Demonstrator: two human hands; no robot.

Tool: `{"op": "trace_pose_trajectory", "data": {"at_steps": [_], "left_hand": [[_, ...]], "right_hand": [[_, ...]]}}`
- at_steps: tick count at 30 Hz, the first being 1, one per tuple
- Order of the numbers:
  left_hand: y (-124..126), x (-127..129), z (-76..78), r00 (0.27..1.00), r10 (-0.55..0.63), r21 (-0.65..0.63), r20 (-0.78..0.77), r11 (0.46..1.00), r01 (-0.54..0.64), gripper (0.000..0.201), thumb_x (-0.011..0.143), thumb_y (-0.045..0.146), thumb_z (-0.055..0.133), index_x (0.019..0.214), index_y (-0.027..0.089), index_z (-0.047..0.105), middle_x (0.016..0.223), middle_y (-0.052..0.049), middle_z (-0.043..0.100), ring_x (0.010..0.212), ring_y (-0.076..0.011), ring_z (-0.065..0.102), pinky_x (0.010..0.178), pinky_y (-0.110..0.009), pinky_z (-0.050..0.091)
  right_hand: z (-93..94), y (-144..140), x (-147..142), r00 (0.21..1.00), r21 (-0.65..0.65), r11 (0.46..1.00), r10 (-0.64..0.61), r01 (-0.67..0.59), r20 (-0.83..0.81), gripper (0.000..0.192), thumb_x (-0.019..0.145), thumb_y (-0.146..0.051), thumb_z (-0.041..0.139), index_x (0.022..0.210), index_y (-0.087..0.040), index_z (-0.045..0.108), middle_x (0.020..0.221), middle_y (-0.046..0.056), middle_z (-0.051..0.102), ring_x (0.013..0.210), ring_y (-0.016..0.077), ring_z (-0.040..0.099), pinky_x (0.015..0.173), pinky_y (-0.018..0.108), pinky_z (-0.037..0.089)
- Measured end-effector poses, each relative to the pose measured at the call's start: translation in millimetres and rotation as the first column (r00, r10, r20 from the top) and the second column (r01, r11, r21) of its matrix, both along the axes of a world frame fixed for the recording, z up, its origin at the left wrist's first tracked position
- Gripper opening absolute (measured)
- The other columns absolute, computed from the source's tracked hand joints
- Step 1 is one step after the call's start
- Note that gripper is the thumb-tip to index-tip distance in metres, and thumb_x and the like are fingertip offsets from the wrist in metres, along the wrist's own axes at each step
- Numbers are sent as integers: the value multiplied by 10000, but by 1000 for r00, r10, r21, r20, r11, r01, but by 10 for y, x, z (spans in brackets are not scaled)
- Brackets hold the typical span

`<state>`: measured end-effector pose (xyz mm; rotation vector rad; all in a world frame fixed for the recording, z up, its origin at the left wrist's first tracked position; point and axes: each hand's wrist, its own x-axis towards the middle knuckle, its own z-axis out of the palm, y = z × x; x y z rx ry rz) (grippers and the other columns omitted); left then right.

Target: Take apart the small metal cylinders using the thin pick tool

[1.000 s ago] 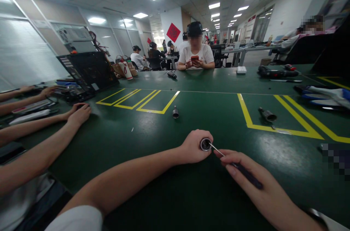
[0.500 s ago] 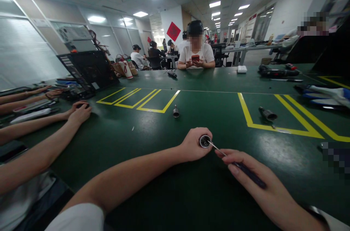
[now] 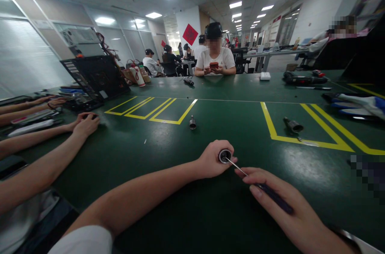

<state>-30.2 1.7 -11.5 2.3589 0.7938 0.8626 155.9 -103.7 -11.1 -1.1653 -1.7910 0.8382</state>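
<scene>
Counter (image 3: 255, 138): green, wide. Person (image 3: 217, 59) sits at its far edge. Black case (image 3: 93, 73) stands by the left edge. Tape (image 3: 267, 121), yellow, outlines a bay toward the right edge. Right hand (image 3: 285, 190): over the near edge's side, right of center, wrapped around a screwdriver (image 3: 275, 198) handle. Left hand (image 3: 212, 160): near center, closed around a metal cup (image 3: 223, 154), mouth toward the near edge. Shaft slants into the mouth; contact inside cannot be told. Fittings: one (image 3: 192, 123) just beyond the left hand, toward the far edge; another (image 3: 293, 125) tipped over inside the bay.
</scene>
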Motion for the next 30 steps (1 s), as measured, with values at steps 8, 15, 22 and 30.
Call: {"op": "trace_pose_trajectory", "data": {"at_steps": [8, 15, 22, 30], "left_hand": [[11, -8, 0, 998, -49, 52, -26, 997, 50, 192, 784, 304, 578, 704, 161, 478, 677, 17, 521, 634, -97, 480, 683, -246, 383], [34, 0, -7, 976, 24, 97, -215, 995, -4, 69, 710, 123, 542, 761, 163, 514, 761, 8, 573, 733, -129, 528, 751, -280, 365], [273, 54, -65, 954, 184, 77, -236, 982, -170, 61, 743, 157, 538, 803, 166, 542, 784, 7, 581, 740, -142, 531, 698, -279, 383], [618, 188, -27, 917, 249, 174, -312, 964, -202, 71, 759, 138, 536, 820, 165, 560, 792, -2, 592, 761, -150, 543, 748, -300, 392]], "right_hand": [[19, -23, 1, 999, 29, 999, -36, 37, -29, 193, 849, -353, 516, 955, -294, 667, 1095, 40, 672, 1012, 211, 628, 876, 330, 519], [97, 32, -9, 993, -70, 994, -91, 86, -74, 228, 827, -409, 517, 866, -258, 682, 981, 52, 698, 932, 225, 645, 818, 345, 528], [125, 180, 14, 963, -328, 938, -185, 114, -194, 311, 799, -482, 543, 948, -237, 666, 1066, 61, 672, 1023, 256, 595, 914, 436, 448], [52, 541, 6, 786, -360, 912, -365, 194, -500, 240, 759, -400, 626, 887, -199, 654, 1007, 66, 671, 1027, 250, 586, 960, 452, 400]]}}
